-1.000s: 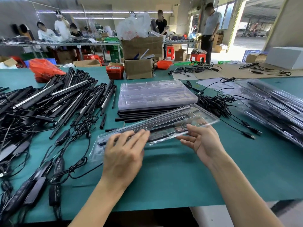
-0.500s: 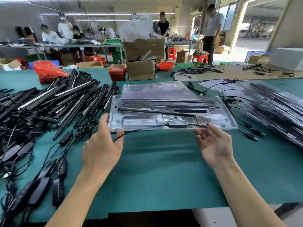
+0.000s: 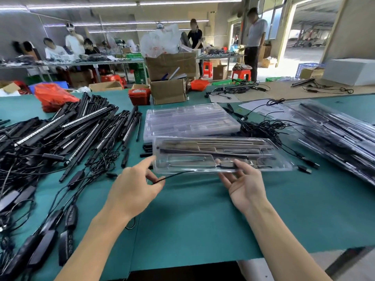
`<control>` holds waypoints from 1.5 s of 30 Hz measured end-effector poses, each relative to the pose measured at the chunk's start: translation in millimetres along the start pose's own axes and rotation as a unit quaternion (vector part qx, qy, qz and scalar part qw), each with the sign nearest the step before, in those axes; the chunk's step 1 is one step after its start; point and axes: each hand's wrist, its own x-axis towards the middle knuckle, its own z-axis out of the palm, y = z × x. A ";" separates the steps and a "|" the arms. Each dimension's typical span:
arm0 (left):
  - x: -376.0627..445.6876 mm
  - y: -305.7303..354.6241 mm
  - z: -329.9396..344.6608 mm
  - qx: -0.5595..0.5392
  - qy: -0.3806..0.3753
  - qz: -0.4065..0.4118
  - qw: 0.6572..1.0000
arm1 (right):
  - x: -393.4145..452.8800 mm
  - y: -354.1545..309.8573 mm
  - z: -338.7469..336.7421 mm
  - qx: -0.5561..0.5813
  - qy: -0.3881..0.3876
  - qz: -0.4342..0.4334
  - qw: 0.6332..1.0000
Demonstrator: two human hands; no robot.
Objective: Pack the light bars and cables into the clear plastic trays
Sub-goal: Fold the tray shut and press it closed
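A clear plastic tray (image 3: 203,151) with black light bars and a cable inside hangs level just above the green table (image 3: 203,220). My right hand (image 3: 245,187) holds its near edge, palm up, fingers beneath and thumb on the rim. My left hand (image 3: 132,191) is at the tray's left corner, with the thumb tip reaching that corner and the fingers curled. A loose black cable (image 3: 174,175) trails from the tray's near edge to those curled fingers. Whether they pinch it is unclear.
A stack of empty clear trays (image 3: 188,120) lies behind the held one. A big pile of black light bars (image 3: 81,128) and controller cables (image 3: 60,220) fills the left. Tangled cables (image 3: 263,126) and packed trays (image 3: 334,134) lie right. Cardboard boxes (image 3: 168,91) stand behind.
The tray was lifted off the table, levelled and carried to the right. My left hand has slid off its left edge to the corner; my right hand has moved in toward the near edge's middle.
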 end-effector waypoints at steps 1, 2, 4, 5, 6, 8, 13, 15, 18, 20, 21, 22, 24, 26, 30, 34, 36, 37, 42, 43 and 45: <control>-0.1 -2.2 -3.6 0.004 -0.035 0.005 0.999 | -0.1 0.7 -1.1 0.007 0.001 0.002 1.000; 0.4 -5.2 -7.1 0.009 -0.074 0.011 0.997 | -0.4 0.6 -1.7 0.008 -0.001 0.002 1.000; 2.7 -11.5 -14.6 0.013 -0.128 0.014 0.992 | -1.8 -0.9 -1.2 0.008 -0.001 -0.015 1.000; 3.1 -13.2 -17.8 0.008 -0.135 0.017 0.991 | -0.9 -1.1 -2.2 0.009 -0.001 -0.025 1.000; 3.5 -14.6 -19.0 0.000 -0.125 0.022 0.992 | -0.1 -1.0 -2.8 0.010 -0.007 -0.030 0.999; 3.6 -13.6 -19.4 -0.013 -0.052 0.024 0.998 | -0.8 -1.5 -2.4 0.001 -0.015 -0.018 1.000; 5.4 -8.4 -5.8 0.176 0.185 0.054 0.965 | -3.6 4.5 -0.2 -0.075 -0.037 0.014 0.996; 7.4 -10.6 1.1 0.190 0.213 0.033 0.958 | -3.2 4.9 0.8 -0.061 -0.033 -0.003 0.998; 3.4 -17.6 19.4 0.159 0.219 -0.016 0.963 | -2.4 1.8 0.2 -0.017 -0.038 -0.021 0.999; -3.2 -18.4 29.4 0.108 0.216 -0.030 0.970 | -1.7 -3.2 -1.5 -0.014 -0.049 -0.048 0.998; -6.5 -18.6 32.5 0.088 0.215 -0.033 0.972 | -0.6 -6.5 -2.4 -0.015 -0.053 -0.063 0.996; -8.5 -18.8 34.5 0.075 0.212 -0.036 0.974 | 1.0 -10.6 -3.7 -0.016 -0.055 -0.079 0.995; -10.4 -19.0 36.5 0.069 0.196 -0.035 0.977 | 3.8 -22.3 -4.2 -0.019 -0.048 -0.106 0.993; -12.9 -17.6 37.9 0.084 0.177 -0.017 0.980 | 7.1 -36.7 -3.2 -0.018 -0.038 -0.129 0.991; -15.4 -16.2 39.7 0.124 0.136 0.008 0.983 | 11.5 -69.0 4.9 -0.018 -0.024 -0.171 0.985; -14.4 -19.2 40.4 0.127 0.112 -0.002 0.986 | 17.2 -99.9 17.4 0.003 -0.023 -0.191 0.981; -14.2 -18.9 41.5 0.130 0.108 -0.004 0.986 | 20.4 -109.7 23.2 0.009 -0.020 -0.188 0.982; -14.3 -19.0 42.1 0.131 0.105 -0.006 0.986 | 21.6 -112.0 26.1 0.005 -0.018 -0.187 0.982; -14.6 -22.8 43.9 0.131 0.096 -0.014 0.987 | 24.3 -109.0 34.8 -0.035 -0.022 -0.183 0.982; -14.4 -23.9 44.8 0.130 0.096 -0.014 0.987 | 25.0 -108.8 35.4 -0.035 -0.021 -0.186 0.982; -13.9 -25.4 46.1 0.129 0.097 -0.016 0.987 | 26.8 -112.4 35.9 -0.029 -0.021 -0.197 0.980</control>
